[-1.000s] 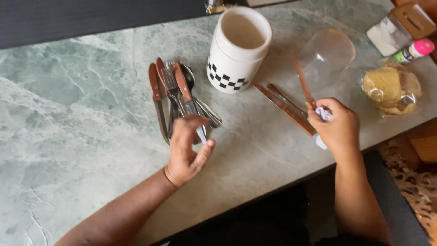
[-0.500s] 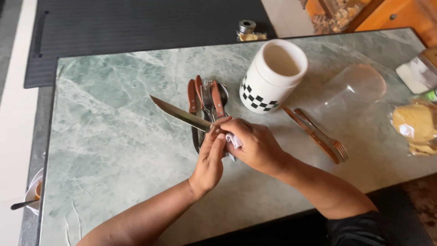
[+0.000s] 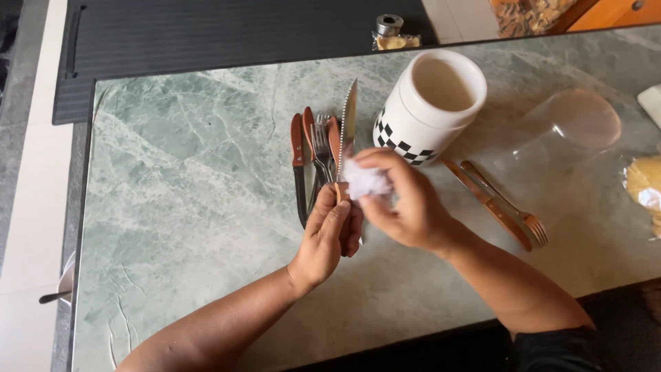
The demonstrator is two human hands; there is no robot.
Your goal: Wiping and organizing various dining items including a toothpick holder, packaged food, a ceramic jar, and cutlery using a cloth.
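Note:
My left hand (image 3: 332,234) grips the wooden handle of a serrated steak knife (image 3: 348,122), whose blade points away from me. My right hand (image 3: 406,203) pinches a crumpled white tissue (image 3: 365,180) against the base of the blade. Just beyond my hands lies a pile of wooden-handled cutlery (image 3: 311,148) with forks and knives. A white ceramic jar (image 3: 428,103) with a black checker band stands upright and open to the right of the blade.
A wooden-handled fork and knife pair (image 3: 497,205) lies right of my right hand. A clear glass bowl (image 3: 570,125) sits further right, a wrapped yellow food item (image 3: 646,186) at the right edge. The green marble table (image 3: 186,179) ends at a black mat (image 3: 206,31) beyond.
The knife has swung from pointing left to pointing away from me. My right hand now holds the tissue on the blade's base; one second ago it was over at the right-hand cutlery.

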